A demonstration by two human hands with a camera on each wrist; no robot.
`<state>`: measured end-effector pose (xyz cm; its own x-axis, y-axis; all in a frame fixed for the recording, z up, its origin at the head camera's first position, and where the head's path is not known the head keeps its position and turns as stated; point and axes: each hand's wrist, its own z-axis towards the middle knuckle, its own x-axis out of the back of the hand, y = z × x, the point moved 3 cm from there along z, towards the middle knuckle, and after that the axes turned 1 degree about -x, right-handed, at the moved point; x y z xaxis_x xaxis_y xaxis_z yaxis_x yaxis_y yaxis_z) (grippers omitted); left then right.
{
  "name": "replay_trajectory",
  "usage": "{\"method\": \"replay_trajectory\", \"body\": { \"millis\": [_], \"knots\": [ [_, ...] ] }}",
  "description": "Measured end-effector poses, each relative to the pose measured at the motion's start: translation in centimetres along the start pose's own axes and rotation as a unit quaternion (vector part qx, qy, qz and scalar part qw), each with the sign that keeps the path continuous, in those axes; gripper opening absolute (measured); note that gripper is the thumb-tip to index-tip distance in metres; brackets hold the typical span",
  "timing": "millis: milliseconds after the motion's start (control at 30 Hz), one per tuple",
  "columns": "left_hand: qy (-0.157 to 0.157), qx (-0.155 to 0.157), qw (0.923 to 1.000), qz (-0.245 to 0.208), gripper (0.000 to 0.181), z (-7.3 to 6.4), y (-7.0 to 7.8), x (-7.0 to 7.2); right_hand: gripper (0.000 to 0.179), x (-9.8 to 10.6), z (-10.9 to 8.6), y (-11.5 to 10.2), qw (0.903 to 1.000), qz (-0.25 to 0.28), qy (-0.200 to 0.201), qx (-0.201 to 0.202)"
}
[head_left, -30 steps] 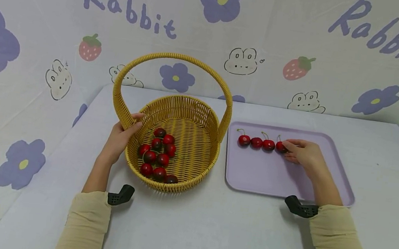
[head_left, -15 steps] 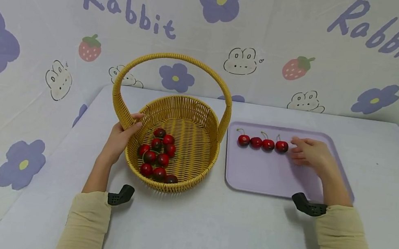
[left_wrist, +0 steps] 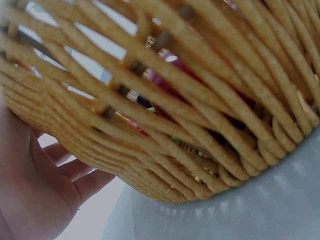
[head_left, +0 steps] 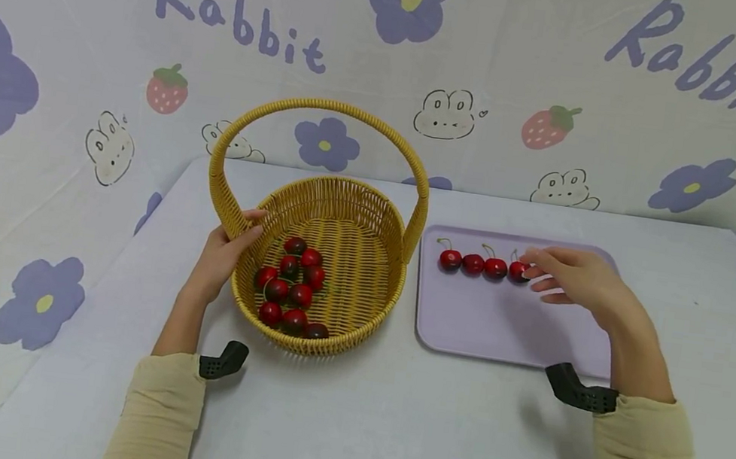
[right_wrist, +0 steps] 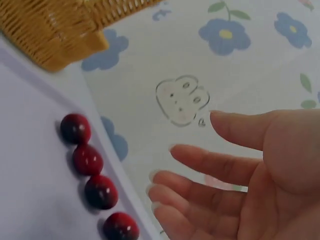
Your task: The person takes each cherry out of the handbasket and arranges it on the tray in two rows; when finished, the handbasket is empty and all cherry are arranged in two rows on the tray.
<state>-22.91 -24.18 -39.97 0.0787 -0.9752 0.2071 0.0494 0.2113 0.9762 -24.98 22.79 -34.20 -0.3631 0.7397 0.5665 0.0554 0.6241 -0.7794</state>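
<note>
My left hand (head_left: 217,261) grips the left side of the yellow wicker basket (head_left: 327,344) where the handle meets the rim. Several dark red cherries (head_left: 300,295) lie in the left and front part of that basket. In the left wrist view, the woven wall (left_wrist: 210,125) fills most of the picture and hides part of the hand. My right hand (head_left: 580,280) hovers above the lilac tray (head_left: 480,322), fingers apart and holding nothing. A row of cherries (head_left: 473,263) runs along the tray's back edge; my fingertips overlap the rightmost one in the head view. The right wrist view shows the cherries (right_wrist: 87,160) apart from the fingers.
Both basket and tray stand on a white table (head_left: 352,425), the tray to the right of the basket. The tall basket handle (head_left: 328,104) arches over the bowl. Behind hangs a patterned cloth (head_left: 372,71) with rabbits and flowers.
My right hand has let go of the rightmost cherry, moved off to the right and then lifted above the tray. The left hand and the basket have stayed put.
</note>
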Motion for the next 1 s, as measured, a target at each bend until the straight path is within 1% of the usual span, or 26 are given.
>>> {"method": "replay_trajectory", "body": {
  "millis": [133, 233, 333, 433, 533, 667, 833, 933, 1000],
  "knots": [
    [0.001, -0.002, 1.0000, 0.002, 0.044, 0.0, 0.1, 0.0, 0.055, -0.5, -0.8, -1.4, 0.9989, 0.025, -0.021, 0.035],
    [0.001, -0.004, 1.0000, 0.004, 0.043, 0.0, 0.1, 0.1, 0.053, -1.1, -1.4, -2.4, 0.9941, 0.065, -0.049, 0.072],
    [0.000, -0.004, 1.0000, 0.006, 0.044, 0.0, 0.1, 0.1, 0.051, -1.7, -1.7, -3.2, 0.9859, 0.099, -0.083, 0.106],
    [-0.002, -0.003, 1.0000, 0.008, 0.045, -0.1, 0.0, 0.1, 0.049, -2.5, -1.8, -3.7, 0.9755, 0.122, -0.122, 0.137],
    [-0.003, -0.003, 1.0000, 0.008, 0.045, 0.0, 0.0, 0.1, 0.046, -3.3, -1.9, -4.3, 0.9645, 0.143, -0.155, 0.159],
    [-0.001, -0.006, 1.0000, 0.005, 0.044, 0.0, 0.0, 0.2, 0.041, -4.3, -2.0, -5.0, 0.9517, 0.167, -0.187, 0.177],
    [-0.002, -0.008, 1.0000, 0.005, 0.045, -0.1, 0.1, 0.1, 0.039, -5.6, -2.1, -5.6, 0.9349, 0.200, -0.219, 0.194],
    [-0.004, -0.009, 0.9999, 0.008, 0.045, 0.0, 0.0, 0.1, 0.040, -6.5, -2.2, -6.0, 0.9320, 0.207, -0.226, 0.193],
    [-0.006, -0.010, 0.9999, 0.006, 0.044, 0.0, -0.1, 0.1, 0.042, -7.2, -2.2, -6.2, 0.9335, 0.206, -0.226, 0.188]
  ]
}}
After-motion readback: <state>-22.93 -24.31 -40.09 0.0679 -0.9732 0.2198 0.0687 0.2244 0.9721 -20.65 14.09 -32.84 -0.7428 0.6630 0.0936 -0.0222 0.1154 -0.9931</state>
